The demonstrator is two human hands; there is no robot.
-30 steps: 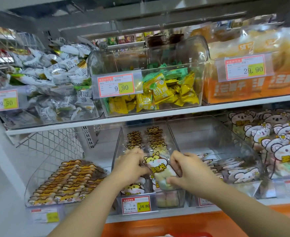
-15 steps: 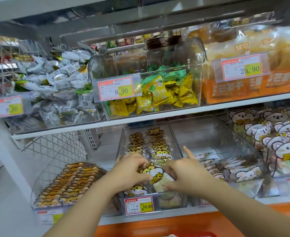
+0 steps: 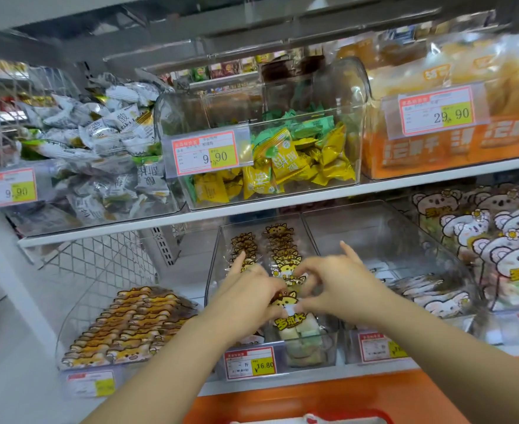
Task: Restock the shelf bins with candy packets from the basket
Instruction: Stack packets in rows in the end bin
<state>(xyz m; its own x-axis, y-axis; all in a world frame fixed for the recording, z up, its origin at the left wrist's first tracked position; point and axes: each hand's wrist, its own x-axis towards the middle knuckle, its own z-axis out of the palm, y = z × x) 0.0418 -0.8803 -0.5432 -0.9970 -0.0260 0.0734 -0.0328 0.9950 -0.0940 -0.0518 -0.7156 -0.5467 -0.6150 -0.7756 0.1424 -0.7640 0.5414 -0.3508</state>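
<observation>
We saw both hands meet over the clear bin (image 3: 220, 255) at lower centre of the frame. The left hand (image 3: 249, 296) and the right hand (image 3: 340, 289) each pinched the top edge of a hamster-print candy packet (image 3: 296, 321). Their fingers were curled close, and each index finger stuck up clear of the packet. The packet stood upright at the front of the bin, just behind the 16.80 price tag (image 3: 250, 364), with rows of like packets (image 3: 279, 240) lined up behind it. Blur softened the fingertips. At lower left sat a second bin (image 3: 68, 332) of packets, and at upper centre a tub (image 3: 356, 166) of yellow and green sweets.
</observation>
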